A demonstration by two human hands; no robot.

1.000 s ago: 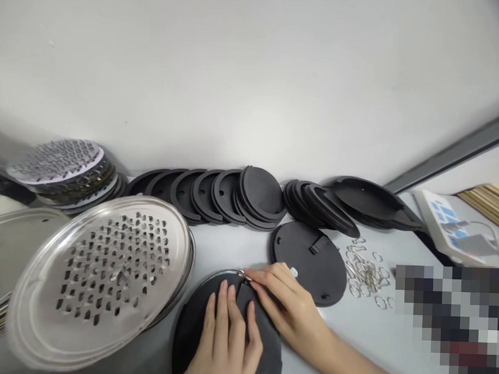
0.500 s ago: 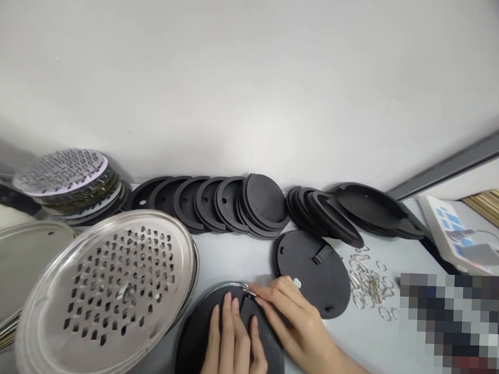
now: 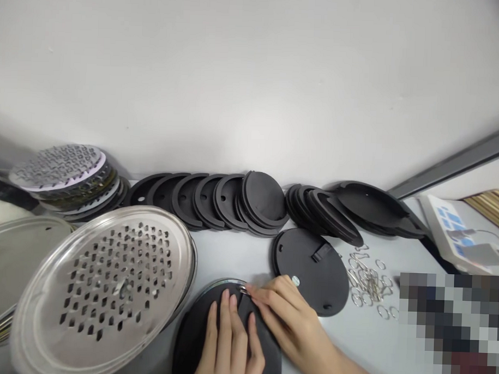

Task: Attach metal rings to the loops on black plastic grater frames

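A black foam disc (image 3: 199, 338) with a metal rim (image 3: 224, 283) lies at the bottom of the view, partly under my hands. My left hand (image 3: 230, 344) rests flat on it, fingers on a black strap (image 3: 245, 307). My right hand (image 3: 283, 319) pinches a small metal ring (image 3: 243, 290) at the disc's upper edge between its fingertips. Next to my right hand lies a second black disc (image 3: 312, 271) with a strap and a metal rivet (image 3: 296, 281). Loose metal rings and clips (image 3: 367, 281) lie to its right.
A large perforated steel disc (image 3: 119, 275) leans at the left, with a steel plate (image 3: 13, 260) beyond it. Rows of black foam rings (image 3: 216, 202) stand along the white wall (image 3: 253, 72). A stack of patterned discs (image 3: 57, 169) sits far left. A blurred patch covers the lower right.
The view has shifted slightly. My hands stay at the ring on the disc's edge, and my left fingers have moved a little to the left.
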